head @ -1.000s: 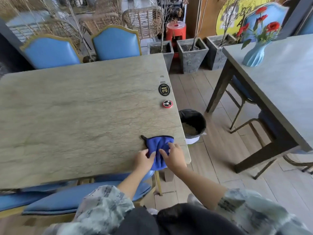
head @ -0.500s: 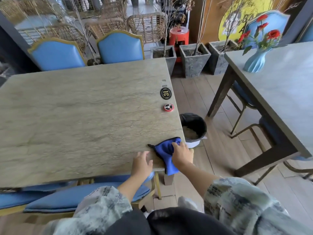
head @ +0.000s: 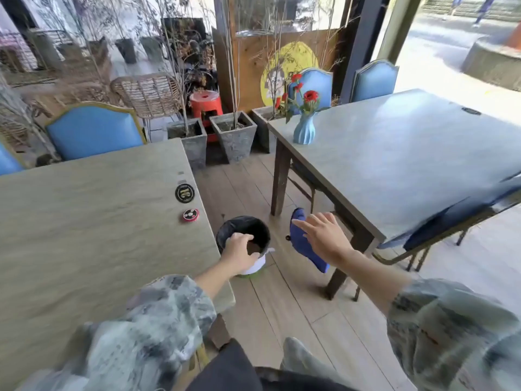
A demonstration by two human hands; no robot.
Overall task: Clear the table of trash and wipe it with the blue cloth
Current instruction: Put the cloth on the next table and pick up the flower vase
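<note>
I see the right hand (head: 324,238) out over the floor between the two tables, holding the blue cloth (head: 303,244), which hangs under the palm with its fingers stretched forward; how the thumb clamps it is hidden. The left hand (head: 239,255) hovers over the black-lined trash bin (head: 225,235) beside the stone-top table (head: 98,235), fingers curled downward, and I cannot tell whether it holds anything.
</note>
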